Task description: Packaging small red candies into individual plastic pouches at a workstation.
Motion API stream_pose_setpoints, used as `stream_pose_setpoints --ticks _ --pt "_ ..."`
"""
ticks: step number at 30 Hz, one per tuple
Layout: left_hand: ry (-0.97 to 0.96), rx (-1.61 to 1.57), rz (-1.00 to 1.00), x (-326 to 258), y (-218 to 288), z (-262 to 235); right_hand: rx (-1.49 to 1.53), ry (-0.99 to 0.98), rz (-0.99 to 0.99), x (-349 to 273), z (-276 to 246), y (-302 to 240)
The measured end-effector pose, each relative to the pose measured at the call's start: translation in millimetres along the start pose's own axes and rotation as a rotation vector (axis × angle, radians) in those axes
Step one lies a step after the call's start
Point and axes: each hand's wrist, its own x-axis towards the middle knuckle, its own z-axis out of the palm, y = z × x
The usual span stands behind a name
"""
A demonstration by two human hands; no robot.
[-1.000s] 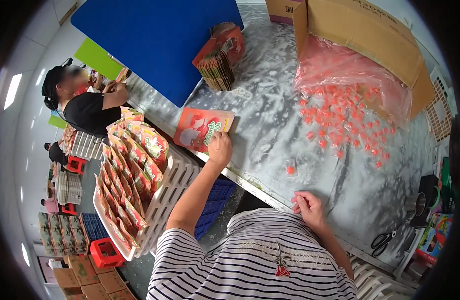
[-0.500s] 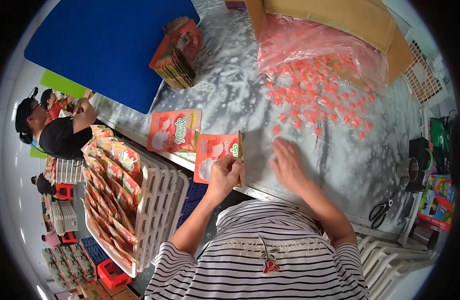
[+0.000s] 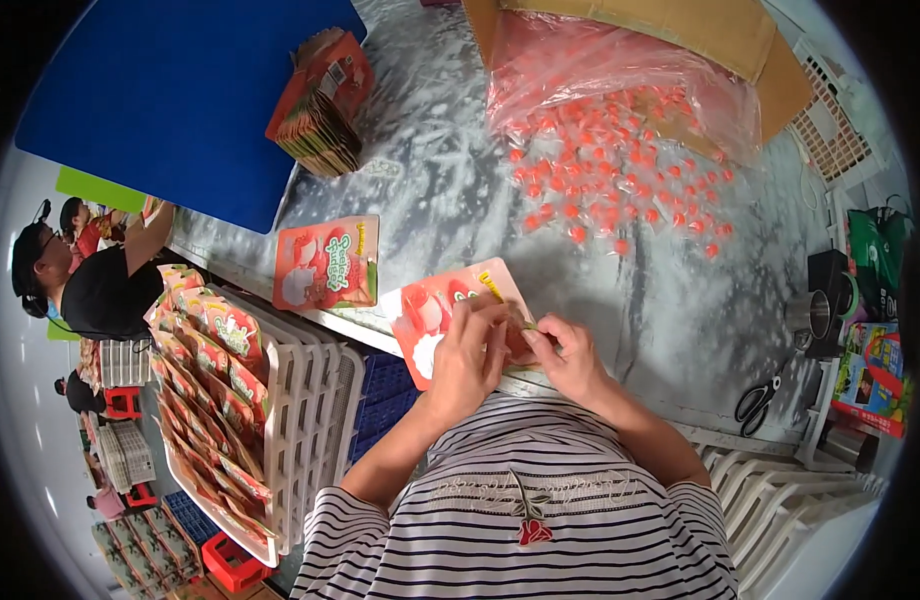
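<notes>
A pink-and-white printed pouch (image 3: 420,318) lies tilted at the table's front edge, turned so that its open side seems to face right. My left hand (image 3: 467,352) lies over its right part, fingers bent around that edge. At the same edge, my right hand (image 3: 572,358) pinches the pouch's corner between thumb and fingers. Whether a candy is inside the right fingers is hidden. To the left, a second flat pouch (image 3: 327,262) of the same kind rests on the table. Red wrapped round candies (image 3: 620,180) spread out beyond my hands.
An open cardboard box (image 3: 640,35) lined with pink plastic film spills the candies. A stack of pouches (image 3: 320,130) stands by a blue board (image 3: 180,100). Filled pouches fill a white crate (image 3: 270,440) at left. Scissors (image 3: 755,405) lie at right. Other people work farther left.
My right hand has come back from near the candies to the pouch's edge. The pouch has tilted, and my left hand has shifted right along it.
</notes>
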Motion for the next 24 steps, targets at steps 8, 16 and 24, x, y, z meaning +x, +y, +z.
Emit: stream_pose_setpoints --ticks 8,16,24 --pt "-0.355 0.458 0.509 6.9 11.0 -24.8 0.111 -0.136 0.134 -6.4 -16.6 -16.4" --pt "-0.500 0.452 0.533 0.7 16.8 -33.2 0.199 -0.281 0.280 -5.7 -23.7 -13.0" --pt "-0.605 0.541 0.709 -6.3 26.1 -15.8 -0.173 -0.529 0.108 4.5 -44.5 -28.9"
